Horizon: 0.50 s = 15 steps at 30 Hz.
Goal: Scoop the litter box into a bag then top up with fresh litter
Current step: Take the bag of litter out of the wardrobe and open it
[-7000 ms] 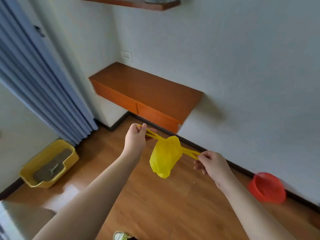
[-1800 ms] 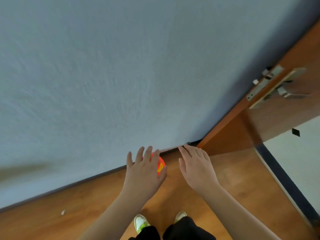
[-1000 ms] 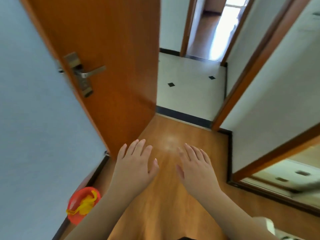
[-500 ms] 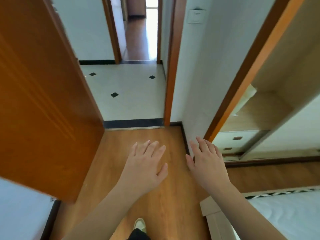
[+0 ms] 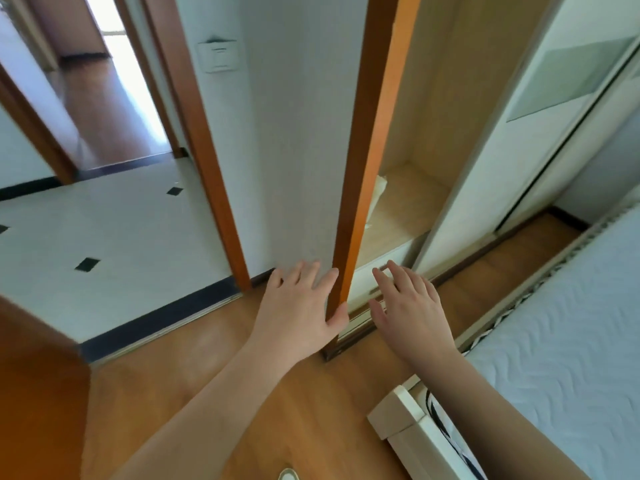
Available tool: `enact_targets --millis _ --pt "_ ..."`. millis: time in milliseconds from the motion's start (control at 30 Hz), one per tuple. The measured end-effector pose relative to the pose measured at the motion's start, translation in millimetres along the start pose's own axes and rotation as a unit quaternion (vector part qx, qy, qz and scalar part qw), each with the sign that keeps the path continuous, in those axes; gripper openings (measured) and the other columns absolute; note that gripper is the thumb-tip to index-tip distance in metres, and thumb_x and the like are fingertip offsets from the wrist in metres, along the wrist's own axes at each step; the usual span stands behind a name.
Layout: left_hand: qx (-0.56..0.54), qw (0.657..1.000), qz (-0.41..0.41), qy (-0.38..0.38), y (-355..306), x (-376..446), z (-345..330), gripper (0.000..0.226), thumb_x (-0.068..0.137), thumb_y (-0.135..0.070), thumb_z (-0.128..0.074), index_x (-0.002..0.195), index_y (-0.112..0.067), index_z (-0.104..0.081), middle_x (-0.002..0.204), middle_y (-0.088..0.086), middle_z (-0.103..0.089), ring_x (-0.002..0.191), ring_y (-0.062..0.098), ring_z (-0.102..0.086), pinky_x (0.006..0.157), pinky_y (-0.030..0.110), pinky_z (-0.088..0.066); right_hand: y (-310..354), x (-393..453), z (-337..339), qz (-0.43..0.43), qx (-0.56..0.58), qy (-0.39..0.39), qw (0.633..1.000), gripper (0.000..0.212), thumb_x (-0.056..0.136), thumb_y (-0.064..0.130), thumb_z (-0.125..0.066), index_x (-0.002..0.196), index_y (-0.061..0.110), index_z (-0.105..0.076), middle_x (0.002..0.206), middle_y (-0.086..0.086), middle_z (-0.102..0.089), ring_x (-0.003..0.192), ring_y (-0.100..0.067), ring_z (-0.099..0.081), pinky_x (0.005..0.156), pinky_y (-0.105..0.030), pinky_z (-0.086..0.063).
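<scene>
1. Both hands are hovering empty over the wood floor (image 5: 214,344). The left hand (image 5: 298,313) is floating at the picture's center with its fingers (image 5: 313,271) spread and straight, holding nothing; the right hand (image 5: 412,306) is hanging just beside it at 3 o'clock, fingers likewise apart and loose.
2. None of the task's things is showing here: no litter box, no bag, no scoop, no fresh litter anywhere in view.
3. An open wardrobe (image 5: 408,209) is standing at 1 o'clock from the hands, with a pale, blurred thing (image 5: 379,192) on its shelf, possibly a sack or paper, though the view is too soft to tell. A doorway (image 5: 114,216) onto white tile is opening at 10 o'clock, and a bed (image 5: 561,341) is lying at 4 o'clock.
4. As a judgement, the person is fetching something, likely the fresh litter, not scooping.
5. The next move is probably calling for a reach toward the wardrobe shelf at 1 o'clock, or a walk through the doorway, with both hands free to carry a heavy load.
</scene>
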<state>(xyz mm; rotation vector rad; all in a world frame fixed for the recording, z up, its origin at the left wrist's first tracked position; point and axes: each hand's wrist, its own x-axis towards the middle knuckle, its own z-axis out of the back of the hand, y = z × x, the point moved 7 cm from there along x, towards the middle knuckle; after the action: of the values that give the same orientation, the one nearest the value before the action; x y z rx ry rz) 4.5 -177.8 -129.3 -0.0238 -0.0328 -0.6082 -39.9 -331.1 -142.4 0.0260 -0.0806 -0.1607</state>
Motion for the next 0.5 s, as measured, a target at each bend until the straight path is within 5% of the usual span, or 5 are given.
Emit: enact_targets --millis 267,500 --pt "0.005 0.997 -0.073 -0.023 -24.9 86.5 -4.5 0.064 0.097 -0.06 -0.027 0.152 -0.027 -0.027 0.158 0.005 -0.031 0.145 0.029 -0.03 0.116 0.047 -0.025 -38.5 32.9 2.4 -0.07 0.012 -0.056 0.996 0.047 0.096 0.04 -0.046 0.138 0.019 -0.048 0.144 -0.008 -0.048 0.134 -0.028 -0.043 0.111 -0.047 -0.034" --pt "0.001 0.995 -0.073 -0.07 -58.6 149.4 -8.3 0.059 0.101 -0.053 -0.021 0.144 -0.02 -0.043 0.146 0.008 -0.049 0.137 0.029 -0.043 0.11 0.045 -0.036 -91.1 65.9 -4.2 -0.079 -0.002 -0.073 0.994 0.047 0.096 0.038 -0.047 0.139 0.019 -0.047 0.143 -0.009 -0.048 0.133 -0.029 -0.044 0.11 -0.048 -0.035"
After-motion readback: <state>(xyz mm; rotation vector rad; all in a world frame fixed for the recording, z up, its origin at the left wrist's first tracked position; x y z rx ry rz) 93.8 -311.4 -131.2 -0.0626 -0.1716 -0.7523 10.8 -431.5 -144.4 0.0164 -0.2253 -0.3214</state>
